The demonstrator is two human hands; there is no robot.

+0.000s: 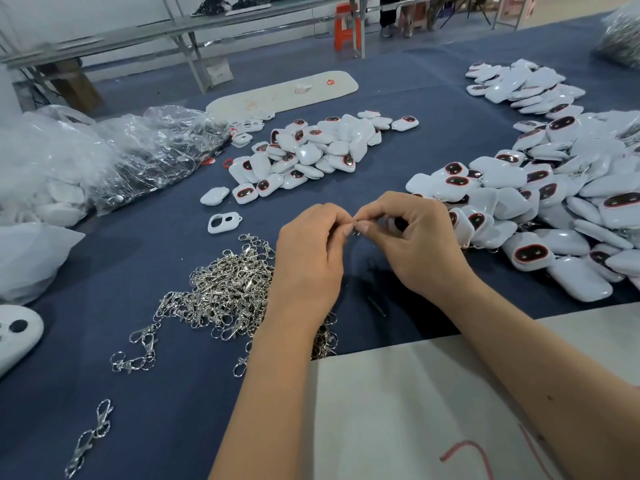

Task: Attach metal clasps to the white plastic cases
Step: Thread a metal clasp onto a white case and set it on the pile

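At the desk's (145,427) centre, the left hand (311,251) and right hand (412,244) both pinch a small metal ring (355,222), seemingly mid-attachment; next, likely threading it onto the case hidden in the right palm, with spare clasps (221,292) at eight o'clock.

Two bare hands meet above a blue cloth-covered table (173,393), the left hand (308,258) and right hand (412,244) pinching a small metal ring (355,223) between fingertips, with a heap of silver clasps (225,292) at left and white cases (540,209) piled at right
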